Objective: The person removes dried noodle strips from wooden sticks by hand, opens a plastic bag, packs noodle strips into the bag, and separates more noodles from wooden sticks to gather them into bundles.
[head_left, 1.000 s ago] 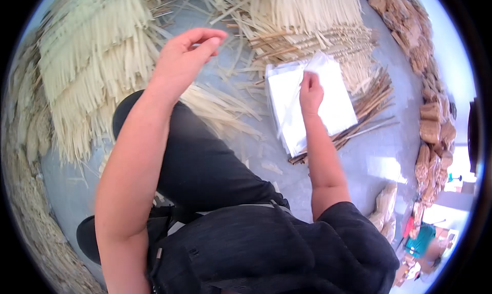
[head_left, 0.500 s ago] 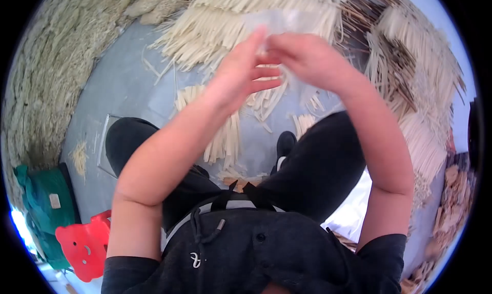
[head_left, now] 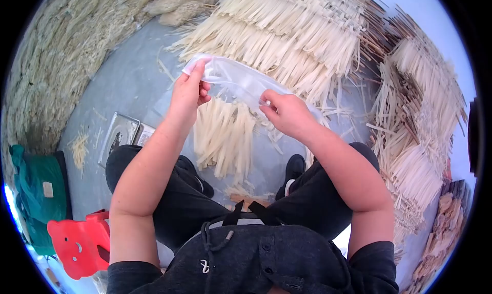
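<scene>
Left hand pinches one end of a clear plastic bag; right hand, fingers curled closed, grips its near edge. Previously close together, the hands now stand apart, stretching the bag beyond the nearest pale strips. Mouth opening: cannot be determined.

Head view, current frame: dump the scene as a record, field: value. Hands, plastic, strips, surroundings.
left hand: pinching the clear plastic sleeve near its left end
right hand: fingers curled at the sleeve's near edge, farther right
sleeve: stretched between the hands, above the floor; mouth open or shut, cannot tell
near strips: small pale pile on the floor
far strips: large layered pile beyond the hands
left side: red bear-shaped object, green bundle
</scene>
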Motion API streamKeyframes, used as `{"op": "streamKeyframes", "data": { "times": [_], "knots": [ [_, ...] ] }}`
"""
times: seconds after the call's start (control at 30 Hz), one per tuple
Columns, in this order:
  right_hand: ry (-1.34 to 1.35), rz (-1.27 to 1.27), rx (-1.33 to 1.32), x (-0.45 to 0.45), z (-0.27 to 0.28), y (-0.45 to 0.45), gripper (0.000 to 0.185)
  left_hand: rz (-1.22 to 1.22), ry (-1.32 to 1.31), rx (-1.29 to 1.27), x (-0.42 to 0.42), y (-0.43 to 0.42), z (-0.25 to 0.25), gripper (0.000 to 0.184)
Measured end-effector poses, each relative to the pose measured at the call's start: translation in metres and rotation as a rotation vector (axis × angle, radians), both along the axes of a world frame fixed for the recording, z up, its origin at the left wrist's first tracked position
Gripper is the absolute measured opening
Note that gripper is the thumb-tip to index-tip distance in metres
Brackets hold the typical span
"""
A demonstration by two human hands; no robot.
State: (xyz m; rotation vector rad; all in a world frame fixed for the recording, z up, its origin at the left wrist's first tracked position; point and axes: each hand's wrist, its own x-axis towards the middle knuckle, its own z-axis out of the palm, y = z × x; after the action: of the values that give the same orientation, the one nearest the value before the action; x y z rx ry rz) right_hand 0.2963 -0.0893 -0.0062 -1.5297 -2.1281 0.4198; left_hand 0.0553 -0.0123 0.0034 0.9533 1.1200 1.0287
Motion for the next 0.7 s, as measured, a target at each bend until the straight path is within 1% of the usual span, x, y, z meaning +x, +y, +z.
{"op": "streamKeyframes", "data": {
  "times": [0.03, 0.07, 0.1, 0.13, 0.17, 0.23, 0.27, 0.3, 0.33, 0.4, 0.43, 0.5, 0.53, 0.6, 0.7],
  "knots": [
    [0.0, 0.002, 0.0, -0.004, 0.002, 0.003, 0.015, 0.06, -0.052, 0.008, -0.003, 0.001, -0.001, 0.035],
    [-0.044, -0.062, 0.05, -0.009, 0.008, 0.004, 0.015, 0.059, -0.052, 0.008, -0.003, 0.001, -0.001, 0.035],
    [-0.091, -0.127, 0.096, -0.013, 0.01, 0.005, 0.015, 0.099, -0.125, 0.03, 0.001, 0.0, -0.004, 0.039],
    [-0.095, -0.131, 0.091, -0.015, 0.011, 0.008, 0.015, 0.137, -0.199, 0.052, 0.006, 0.0, -0.005, 0.043],
    [-0.083, -0.165, 0.086, -0.017, 0.012, 0.012, 0.016, 0.133, -0.201, 0.05, 0.012, 0.001, -0.011, 0.043],
    [-0.072, -0.203, 0.084, -0.018, 0.011, 0.016, 0.016, -0.055, -0.17, -0.133, 0.027, 0.002, -0.026, 0.046],
    [0.019, -0.196, 0.088, -0.019, 0.009, 0.016, 0.016, -0.059, -0.173, -0.133, 0.037, -0.008, -0.025, 0.046],
    [0.107, -0.19, 0.089, -0.019, 0.006, 0.016, 0.015, -0.18, -0.175, -0.106, 0.047, -0.022, -0.024, 0.045],
    [0.102, -0.194, 0.084, -0.019, -0.002, 0.02, 0.015, -0.242, -0.179, -0.097, 0.054, -0.025, -0.027, 0.045],
    [0.565, -0.181, -0.001, -0.018, -0.022, 0.025, 0.013, -0.326, -0.205, -0.07, 0.066, -0.028, -0.036, 0.045],
    [0.56, -0.187, -0.005, -0.016, -0.022, 0.024, 0.013, -0.339, -0.218, -0.062, 0.07, -0.027, -0.041, 0.045],
    [0.744, -0.238, -0.221, -0.014, -0.017, 0.023, 0.011, -0.33, -0.204, -0.063, 0.076, -0.025, -0.048, 0.044],
    [0.739, -0.239, -0.224, -0.013, -0.015, 0.023, 0.011, -0.308, -0.176, -0.07, 0.078, -0.024, -0.051, 0.042],
    [0.487, -0.309, -0.124, -0.009, -0.01, 0.021, 0.01, -0.304, -0.175, -0.05, 0.082, -0.024, -0.056, 0.04],
    [0.416, -0.327, -0.089, -0.002, -0.007, 0.02, 0.01, -0.313, -0.179, -0.048, 0.083, -0.026, -0.053, 0.036]
  ]
}}
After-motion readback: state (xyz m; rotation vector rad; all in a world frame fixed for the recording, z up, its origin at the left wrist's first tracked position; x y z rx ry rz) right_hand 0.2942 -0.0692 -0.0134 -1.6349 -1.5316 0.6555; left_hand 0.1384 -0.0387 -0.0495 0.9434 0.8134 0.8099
